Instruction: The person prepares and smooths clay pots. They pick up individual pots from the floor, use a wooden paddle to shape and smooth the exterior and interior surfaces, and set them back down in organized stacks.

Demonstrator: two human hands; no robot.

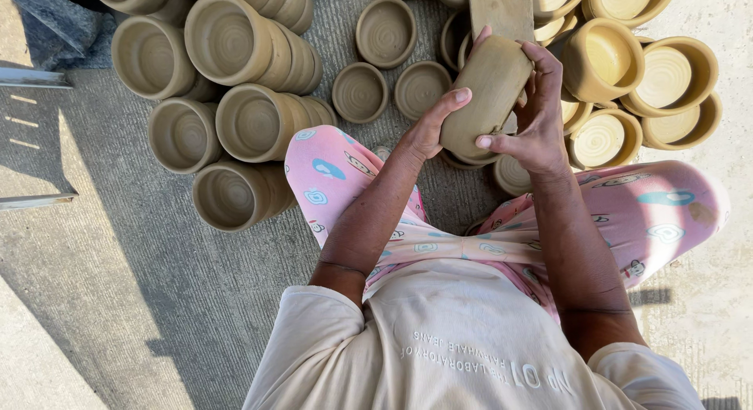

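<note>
Gripping an unfired clay pot (485, 96) from both sides, left hand (430, 128) closed on its rim at 9 o'clock, right hand (537, 116) wrapped over it at 3 o'clock, raised above pink patterned trousers (667, 210). Ringed by stacked clay pots (251, 81) at 10 o'clock, shallow clay bowls (384, 61) at 12, sunlit pots (659, 77) at 2, all on concrete floor (157, 300).

Stacked rows of unfired tan clay pots (259, 124) lie on the grey concrete floor (141, 300) at upper left, with shallow round clay saucers (386, 31) near its top edge.
</note>
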